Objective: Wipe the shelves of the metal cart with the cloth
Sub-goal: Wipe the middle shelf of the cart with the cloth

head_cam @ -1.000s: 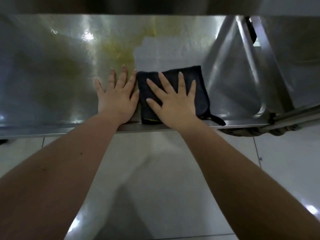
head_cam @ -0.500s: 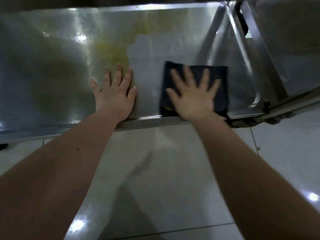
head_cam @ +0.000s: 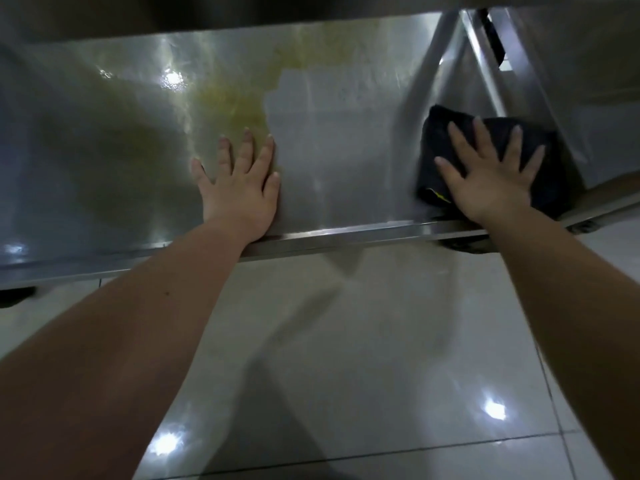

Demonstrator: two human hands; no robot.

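Cloth (head_cam: 433, 147), dark and folded, lies on the metal cart's shelf (head_cam: 346, 150) at its right end, close to the front edge and just beside the slanted upright (head_cam: 512, 91). The right hand (head_cam: 491, 181) presses flat on it, fingers straight and spread, gripping nothing. The left hand (head_cam: 242, 188) rests palm-down on the bare shelf, well apart from the cloth, fingers straight and relaxed. A yellowish smear (head_cam: 228, 102) covers the steel beyond the left hand's fingertips. Pale glossy floor tiles (head_cam: 381, 341) show below the shelf.
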